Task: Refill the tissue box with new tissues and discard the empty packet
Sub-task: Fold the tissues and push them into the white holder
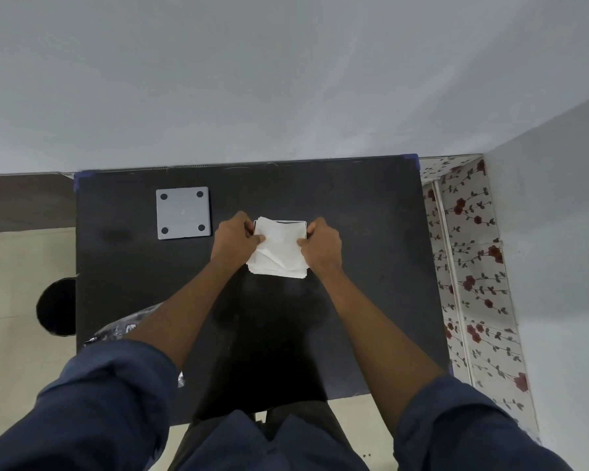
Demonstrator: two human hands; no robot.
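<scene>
Table: one flat black table top [354, 215] fills the middle of the view, with blue tape on its two far corners.
Tissues: one thick stack of white paper tissues [279, 249] sits near the middle of the table, a bit toward 12 o'clock. The top sheet is creased.
Tissue box: one box with a thin white rim [295, 222] peeks out at the 12 o'clock edge of the stack. The stack lies over its dark opening, so most of the box is hidden.
Left hand: one left hand [235, 241] pinches the 9 o'clock side of the stack, fingers curled closed on it.
Right hand: one right hand [320, 246] pinches the 3 o'clock side of the stack, fingers curled closed on it too.
Lid: one grey square plate with four dark round dots [183, 213] lies flat at 10 o'clock from the stack, well apart from it.
Packet: one crinkly clear plastic wrapper [123, 326] lies at 7 o'clock on the table edge, partly under the left arm.
Sleeves: two dark blue rolled sleeves [109, 396] at 6 o'clock.
Round thing: one black round object [57, 307] at 8 o'clock, off the table. I cannot tell what it is.
</scene>
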